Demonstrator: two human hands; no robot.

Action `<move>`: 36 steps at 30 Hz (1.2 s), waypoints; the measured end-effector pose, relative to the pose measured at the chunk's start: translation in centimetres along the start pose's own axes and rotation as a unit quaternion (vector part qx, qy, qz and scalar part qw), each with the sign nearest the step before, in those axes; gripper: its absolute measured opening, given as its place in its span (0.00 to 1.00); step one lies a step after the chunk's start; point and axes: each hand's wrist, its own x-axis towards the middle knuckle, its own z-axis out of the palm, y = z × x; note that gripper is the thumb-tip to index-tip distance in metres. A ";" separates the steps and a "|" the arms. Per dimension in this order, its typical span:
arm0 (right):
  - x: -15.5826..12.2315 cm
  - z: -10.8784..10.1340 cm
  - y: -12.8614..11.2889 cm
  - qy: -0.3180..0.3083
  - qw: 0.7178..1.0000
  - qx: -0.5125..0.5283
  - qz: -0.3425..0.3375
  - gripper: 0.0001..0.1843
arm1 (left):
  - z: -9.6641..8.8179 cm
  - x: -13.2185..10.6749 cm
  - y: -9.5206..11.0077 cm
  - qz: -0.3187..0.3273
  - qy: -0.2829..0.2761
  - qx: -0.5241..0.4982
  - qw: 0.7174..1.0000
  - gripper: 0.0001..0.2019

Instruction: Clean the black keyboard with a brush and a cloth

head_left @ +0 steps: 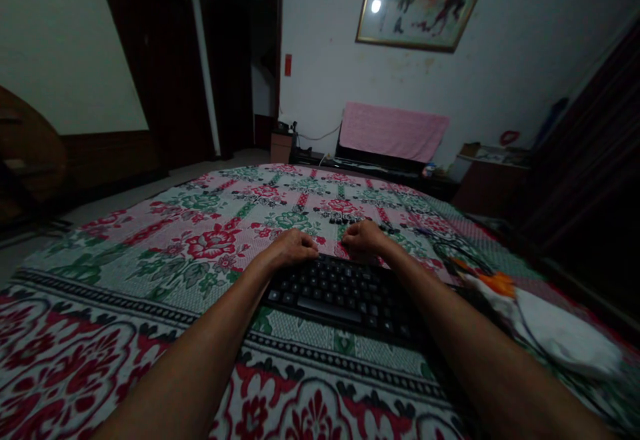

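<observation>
A black keyboard (345, 297) lies on the patterned bedspread, right in front of me, between my forearms. At its far left edge, my left hand (295, 248) is closed, its fingers curled down against the keyboard's back edge. Just beyond the far edge is my right hand (364, 236), its thumb and fingers pinched together; whatever they hold, if anything, is too dark and small to name. Small black pieces (340, 221), like loose keycaps, lie in a row on the cloth behind the right hand. My right forearm hides the keyboard's right end.
The red, green and white bedspread (210, 243) covers the bed. To the right lie a white bag-like thing (565, 330), an orange item (497, 283) and dark cables (460, 253). A pink cloth (393, 130) hangs over something wide by the far wall.
</observation>
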 end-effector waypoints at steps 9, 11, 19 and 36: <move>-0.7 0.7 0.3 0.037 0.998 -0.044 -0.036 0.12 | -0.1 -0.3 0.2 -0.007 -0.011 -0.014 1.000 0.13; -0.8 0.5 -0.1 0.039 0.997 -0.049 -0.035 0.12 | 0.0 -0.2 0.1 -0.012 -0.012 -0.023 1.000 0.13; -3.9 -1.7 -3.2 -0.057 0.989 0.120 -0.066 0.12 | -0.2 -0.4 0.4 -0.010 -0.014 -0.018 1.000 0.13; -5.1 -0.4 -4.0 -0.042 0.992 0.092 -0.073 0.07 | 0.0 -0.7 1.3 -0.014 0.038 0.023 0.999 0.13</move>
